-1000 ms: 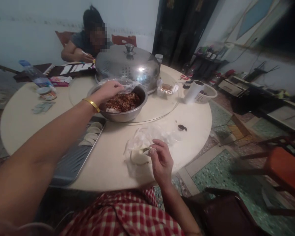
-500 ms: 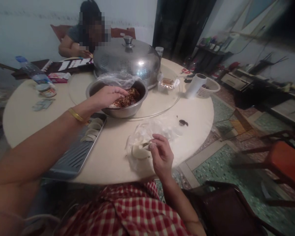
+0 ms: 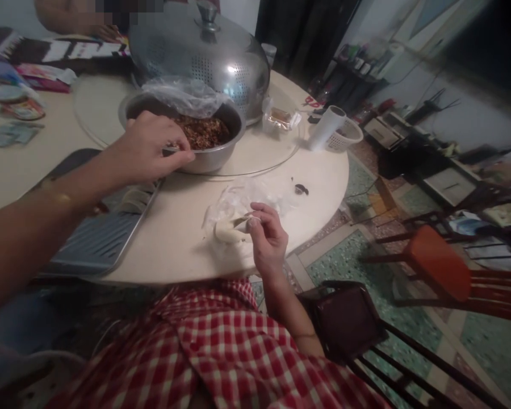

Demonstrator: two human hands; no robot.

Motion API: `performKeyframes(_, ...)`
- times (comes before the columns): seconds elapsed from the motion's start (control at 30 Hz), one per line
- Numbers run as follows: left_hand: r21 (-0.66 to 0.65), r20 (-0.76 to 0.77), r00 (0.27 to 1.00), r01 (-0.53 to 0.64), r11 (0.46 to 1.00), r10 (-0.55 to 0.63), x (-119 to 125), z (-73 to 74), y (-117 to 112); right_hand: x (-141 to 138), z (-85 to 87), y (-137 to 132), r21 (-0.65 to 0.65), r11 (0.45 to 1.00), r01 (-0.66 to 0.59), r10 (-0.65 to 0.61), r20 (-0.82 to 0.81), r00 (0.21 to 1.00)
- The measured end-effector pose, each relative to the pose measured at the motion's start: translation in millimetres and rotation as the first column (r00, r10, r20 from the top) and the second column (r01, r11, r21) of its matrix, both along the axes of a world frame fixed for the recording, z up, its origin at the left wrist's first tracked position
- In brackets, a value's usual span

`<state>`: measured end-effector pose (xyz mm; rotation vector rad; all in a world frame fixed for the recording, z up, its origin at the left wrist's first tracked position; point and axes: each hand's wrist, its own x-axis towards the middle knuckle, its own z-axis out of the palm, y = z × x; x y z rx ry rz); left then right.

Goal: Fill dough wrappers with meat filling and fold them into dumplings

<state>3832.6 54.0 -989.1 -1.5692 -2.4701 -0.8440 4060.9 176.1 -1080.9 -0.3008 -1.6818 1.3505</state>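
My left hand (image 3: 155,142) is at the near rim of a metal bowl (image 3: 215,162) of reddish-brown crumbly filling (image 3: 204,132). Its fingers curl down toward the thumb, and I cannot make out what, if anything, is between them. My right hand (image 3: 269,236) pinches the edge of a thin pale dumpling wrapper between thumb and fingers. Under it, a round stack of dumpling wrappers (image 3: 226,232) lies on a crumpled clear plastic bag (image 3: 234,196). Below my left forearm, a ridged grey tray (image 3: 96,244) holds several folded dumplings (image 3: 137,197), partly hidden.
A large perforated metal dome lid (image 3: 196,51) stands behind the bowl. To the right are a wrapped package (image 3: 281,118), a plastic-film roll (image 3: 329,128) and a white basket (image 3: 344,136). A jar (image 3: 19,103) is at left. Another person sits across; chairs (image 3: 438,264) stand at right.
My left hand has drawn back from over the filling to the bowl's near rim, its fingers curling. My right hand keeps its pinch. The view has shifted down and right.
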Motion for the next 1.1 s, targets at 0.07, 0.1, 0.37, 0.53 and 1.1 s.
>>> performKeyframes(0.07, 0.091, -0.023, 0.998, 0.058, 0.994, -0.056, 30.1, -4.7, -13.1, 1.2, 2.3, -2.3, -0.023, 1.000, -0.014, 0.015, 0.006, 1.000)
performKeyframes(0.1, 0.130, 0.042, 0.999, 0.018, 0.991, -0.024, 47.3, -9.7, -19.8, 1.6, 3.3, -3.7, -0.023, 1.000, -0.019, 0.019, 0.010, 1.000)
performKeyframes(0.37, 0.200, 0.471, 0.880, -0.039, 0.979, -0.061, 118.6, -61.2, -37.7, 0.6, 1.0, -18.5, 0.196, 0.980, -0.029, 0.018, 0.061, 0.998)
performKeyframes(0.53, 0.230, 0.336, 0.934, 0.042, 0.972, -0.120, 114.1, -66.4, -38.2, -3.5, -6.4, -23.1, 0.280, 0.960, -0.030, 0.019, 0.043, 0.999)
performKeyframes(1.1, 0.209, 0.153, 0.981, 0.082, 0.975, -0.115, 105.3, -68.6, -50.0, -16.2, -2.9, -28.9, 0.389, 0.899, -0.202, 0.182, 0.088, 0.979)
